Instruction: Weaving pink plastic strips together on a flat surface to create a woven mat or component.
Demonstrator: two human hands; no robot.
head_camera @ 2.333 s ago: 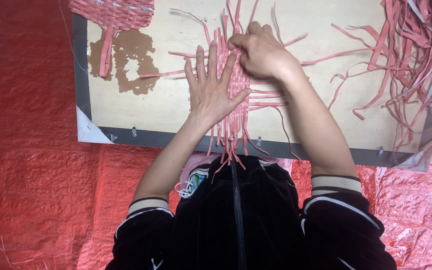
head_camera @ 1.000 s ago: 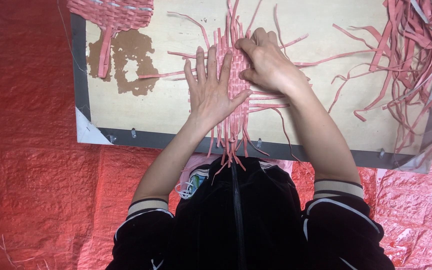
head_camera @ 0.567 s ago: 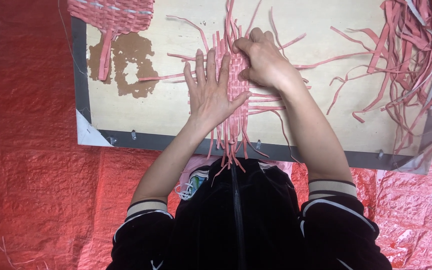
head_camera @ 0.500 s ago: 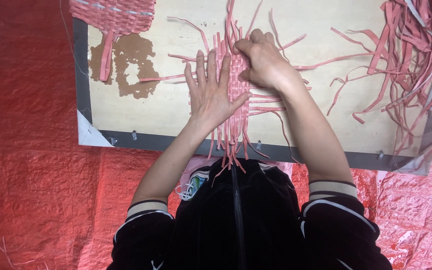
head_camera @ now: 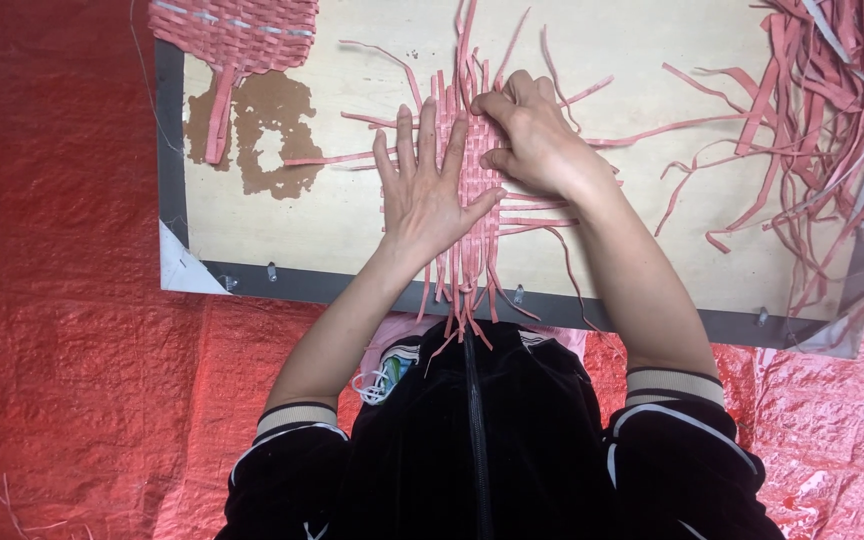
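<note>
Pressing flat, the left hand [head_camera: 430,195] pins the pink weave [head_camera: 467,205] mid-board [head_camera: 352,215], open and grasping nothing, while the right hand [head_camera: 537,150] pinches a strip, best pulled snug and level.

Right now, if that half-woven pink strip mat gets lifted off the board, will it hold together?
Probably floppy: the woven mat is thin flat strips with loose, curling ends. It may loosen, since the left hand presses it flat while the right hand works one edge. Likely light.
</note>
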